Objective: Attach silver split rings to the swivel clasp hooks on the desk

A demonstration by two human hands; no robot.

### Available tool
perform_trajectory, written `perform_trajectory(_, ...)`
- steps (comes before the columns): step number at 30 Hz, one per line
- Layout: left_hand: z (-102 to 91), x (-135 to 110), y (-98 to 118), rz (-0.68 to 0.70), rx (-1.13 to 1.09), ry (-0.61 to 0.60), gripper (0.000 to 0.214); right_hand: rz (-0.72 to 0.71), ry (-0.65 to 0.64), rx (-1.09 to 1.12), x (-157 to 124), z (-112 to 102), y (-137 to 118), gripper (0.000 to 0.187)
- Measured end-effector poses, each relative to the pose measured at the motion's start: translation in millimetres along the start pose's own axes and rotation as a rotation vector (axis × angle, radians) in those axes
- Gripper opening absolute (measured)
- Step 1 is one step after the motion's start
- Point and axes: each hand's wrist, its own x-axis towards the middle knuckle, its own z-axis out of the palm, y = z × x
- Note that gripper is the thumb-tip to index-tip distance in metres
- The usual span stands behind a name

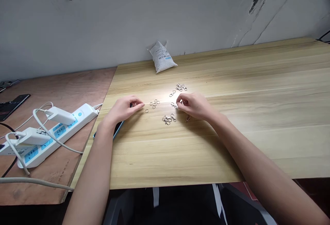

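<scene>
My left hand (128, 107) rests on the wooden table with its fingers curled and closed against the thumb. Whatever it may hold is hidden. Just right of its fingertips lie several small metal split rings (154, 105), one ring (146, 111) nearest to them. My right hand (194, 104) is closed in a pinch at the end of a small silver lobster clasp (174, 105). Another clasp (188, 118) shows partly under that hand. Several more clasps (167, 119) lie nearer to me, and a further group (180, 87) lies beyond the hands.
A white plastic packet (162, 57) with a label leans near the wall. Partly behind my left forearm lies a blue-edged phone (118, 128). A power strip (60, 132) with chargers and cables sits on the reddish board at left, near a dark phone (12, 105).
</scene>
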Motion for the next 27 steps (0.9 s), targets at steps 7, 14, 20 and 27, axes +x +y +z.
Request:
perform_trajectory(7, 4.3, 0.1, 7.3, 0.121, 0.068, -0.088, 0.016, -0.014, -0.02, -0.054, 1.0, 4.1, 3.6, 0.012)
perform_trajectory(14, 21.2, 4.5, 18.5, 0.158, 0.166, -0.043, 0.011, -0.029, -0.043, -0.028, -0.2, 3.8, 0.9, 0.013)
perform_trajectory(20, 33.7, 6.7, 22.8, 0.202, 0.133, 0.013, 0.01, -0.023, -0.045, -0.039, -0.3, 4.1, -0.7, 0.013)
perform_trajectory(27, 40.4, 9.9, 19.3, 0.218, 0.185, 0.071, 0.017, -0.039, -0.036, -0.05, 0.0, 5.1, -0.9, 0.013)
